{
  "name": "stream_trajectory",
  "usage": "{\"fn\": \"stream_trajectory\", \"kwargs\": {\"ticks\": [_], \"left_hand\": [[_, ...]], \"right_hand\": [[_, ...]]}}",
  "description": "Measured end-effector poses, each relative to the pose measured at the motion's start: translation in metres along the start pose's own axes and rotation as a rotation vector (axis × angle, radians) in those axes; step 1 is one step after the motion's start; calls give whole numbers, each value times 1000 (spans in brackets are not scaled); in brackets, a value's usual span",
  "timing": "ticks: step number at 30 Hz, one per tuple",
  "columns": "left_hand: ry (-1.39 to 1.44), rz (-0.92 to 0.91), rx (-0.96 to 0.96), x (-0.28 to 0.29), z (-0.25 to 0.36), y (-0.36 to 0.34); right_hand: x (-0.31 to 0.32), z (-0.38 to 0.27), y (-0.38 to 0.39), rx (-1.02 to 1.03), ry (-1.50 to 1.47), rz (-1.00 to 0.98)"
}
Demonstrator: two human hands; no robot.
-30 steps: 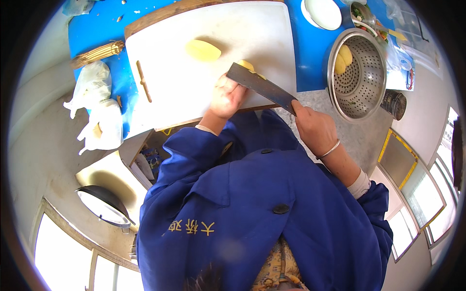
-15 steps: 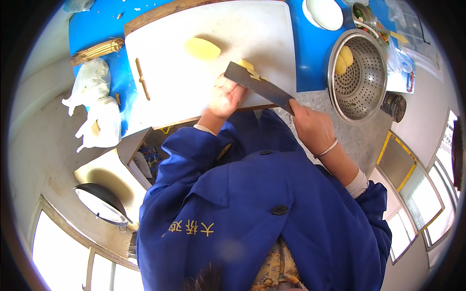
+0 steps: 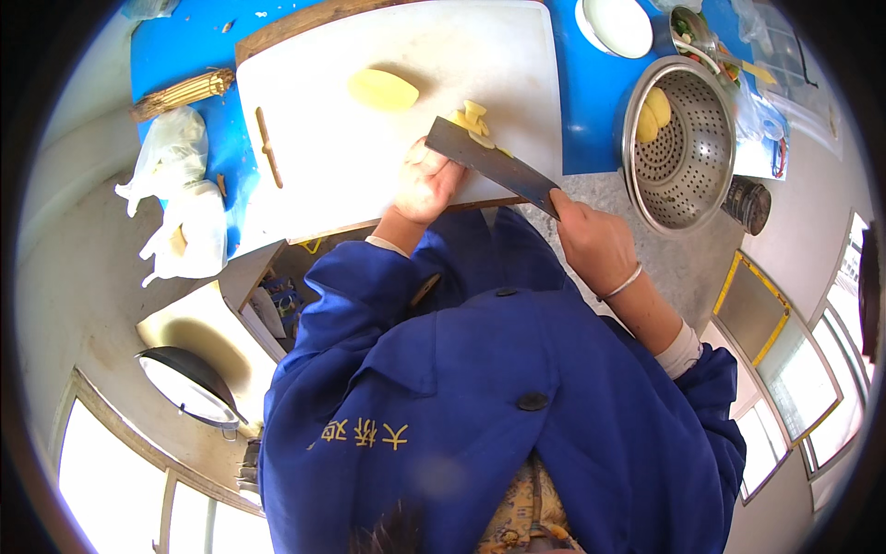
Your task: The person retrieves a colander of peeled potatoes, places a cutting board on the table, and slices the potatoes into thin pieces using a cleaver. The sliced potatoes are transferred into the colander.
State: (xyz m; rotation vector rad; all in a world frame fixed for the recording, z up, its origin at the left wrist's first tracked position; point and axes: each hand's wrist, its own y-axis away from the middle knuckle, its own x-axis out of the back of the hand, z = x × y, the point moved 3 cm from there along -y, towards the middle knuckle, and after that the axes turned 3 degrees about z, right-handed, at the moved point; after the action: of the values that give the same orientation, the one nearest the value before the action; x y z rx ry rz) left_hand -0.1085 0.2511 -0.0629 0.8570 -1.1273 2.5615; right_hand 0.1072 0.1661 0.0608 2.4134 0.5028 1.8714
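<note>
My right hand (image 3: 591, 242) is closed round the handle of a dark, broad-bladed cleaver (image 3: 491, 168), which slants across a white cutting board (image 3: 305, 148). Beside the blade's end, my left hand (image 3: 426, 185) has its fingers bent against a potato piece, largely hidden by the steel. Thin yellow potato slices (image 3: 474, 118) lie heaped along the far side of the blade. A peeled oval potato (image 3: 382, 90) rests higher up on the board, apart from both hands.
A steel colander (image 3: 686, 185) holding yellow potato pieces (image 3: 652, 115) stands at right, near a white bowl (image 3: 616, 26) and a pot of chopped vegetables (image 3: 685, 26). Bundled sticks (image 3: 185, 90) and plastic bags (image 3: 171, 157) lie left on the blue tabletop (image 3: 586, 120).
The heap of slices beyond the blade has grown and spread upward. The cleaver and my hands have shifted slightly to the left.
</note>
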Motion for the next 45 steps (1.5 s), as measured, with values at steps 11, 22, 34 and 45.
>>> {"fn": "stream_trajectory", "kwargs": {"ticks": [11,22,34,45], "left_hand": [[-32,30,-21,4,3,0],[-9,57,-20,2,1,1],[-28,3,-18,4,1,5],[-41,29,-28,5,4,3]], "right_hand": [[-21,8,-12,11,-88,81],[-35,4,-29,4,-28,49],[-4,-2,-3,-35,-15,-43],[-16,15,-14,-13,-194,14]]}}
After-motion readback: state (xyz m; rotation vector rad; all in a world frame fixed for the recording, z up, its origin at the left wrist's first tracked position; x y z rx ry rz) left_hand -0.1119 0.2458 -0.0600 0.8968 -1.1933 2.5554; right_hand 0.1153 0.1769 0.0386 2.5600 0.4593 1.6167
